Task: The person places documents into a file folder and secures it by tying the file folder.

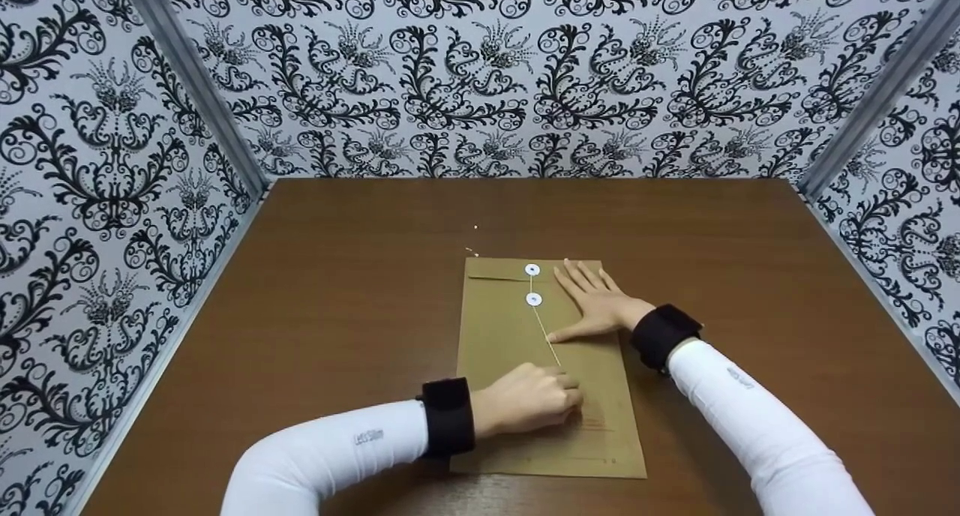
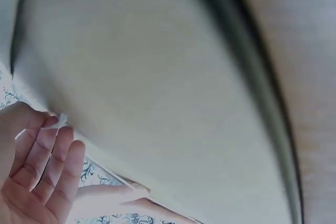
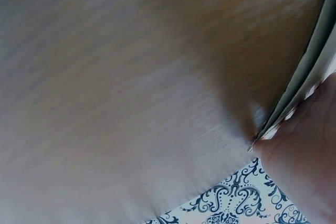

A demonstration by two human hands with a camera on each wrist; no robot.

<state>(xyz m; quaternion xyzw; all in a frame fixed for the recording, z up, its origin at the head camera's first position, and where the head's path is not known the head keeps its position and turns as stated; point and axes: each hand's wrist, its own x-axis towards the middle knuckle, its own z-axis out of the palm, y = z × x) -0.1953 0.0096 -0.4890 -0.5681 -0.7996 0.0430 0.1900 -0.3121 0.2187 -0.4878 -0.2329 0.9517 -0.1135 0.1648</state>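
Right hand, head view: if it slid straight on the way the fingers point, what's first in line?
The right hand lies flat on the kraft envelope, fingers toward the flap's far edge. Past that edge, bare table, then probably the patterned back wall.

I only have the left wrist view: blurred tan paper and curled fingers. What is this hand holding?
Observer: The left hand pinches a string over a tan envelope that lies flat on the table.
Operator: Where does the string go?
Observer: Up to the lower white disc; a second disc sits on the flap above it.
Operator: And the other hand?
Observer: The right hand lies flat, fingers straight, on the envelope's upper right part.
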